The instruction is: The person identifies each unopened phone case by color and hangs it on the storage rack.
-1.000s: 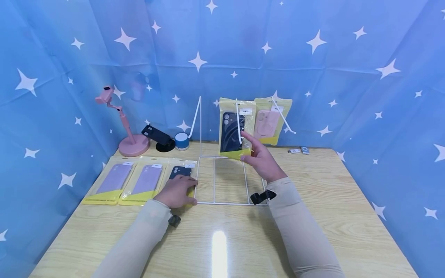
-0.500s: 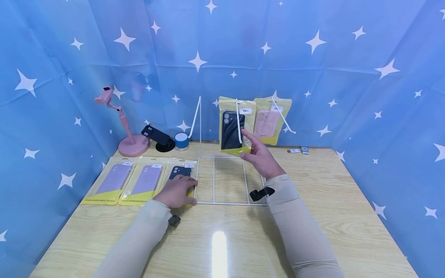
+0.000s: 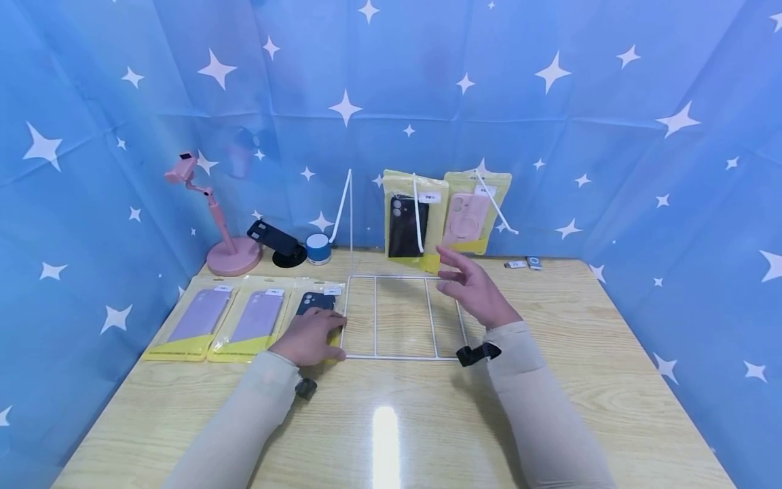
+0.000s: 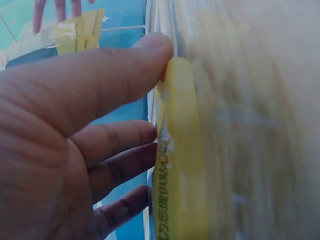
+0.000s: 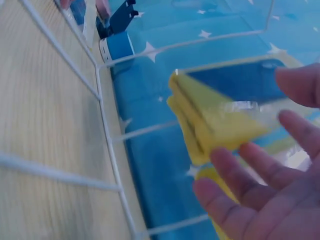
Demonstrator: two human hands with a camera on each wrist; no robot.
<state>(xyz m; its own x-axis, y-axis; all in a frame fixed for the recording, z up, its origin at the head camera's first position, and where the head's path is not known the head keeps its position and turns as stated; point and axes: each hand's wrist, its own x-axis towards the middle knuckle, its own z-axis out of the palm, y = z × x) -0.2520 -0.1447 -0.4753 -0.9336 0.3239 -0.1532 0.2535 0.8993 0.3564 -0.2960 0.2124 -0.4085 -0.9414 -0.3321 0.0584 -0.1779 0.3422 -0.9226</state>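
A yellow-and-clear packet with a black phone case (image 3: pixel 403 227) hangs from the rack's middle hook (image 3: pixel 419 217). My right hand (image 3: pixel 478 291) is just below and right of it, fingers spread and holding nothing. In the right wrist view, the packet's yellow bottom (image 5: pixel 215 115) hangs beyond my fingertips. My left hand (image 3: pixel 310 335) rests over a flat packet with a dark phone case (image 3: pixel 317 300), partly hiding it. The left wrist view shows the thumb and fingers touching that packet's yellow edge (image 4: pixel 182 150), next to the white wire rack (image 3: pixel 376 319).
A packet with a pink case (image 3: pixel 466 217) hangs on the right hook. Two packets with purple cases (image 3: pixel 204 314) lie at left. Behind them stand a pink phone stand (image 3: pixel 235 257), a black phone holder (image 3: pixel 275 238) and a blue speaker (image 3: pixel 319 249). Small USB drives (image 3: pixel 534 263) lie back right.
My right hand has let go of the hanging black-case packet and drawn back right and down. The packet now hangs on its hook. My left hand has stayed in place.
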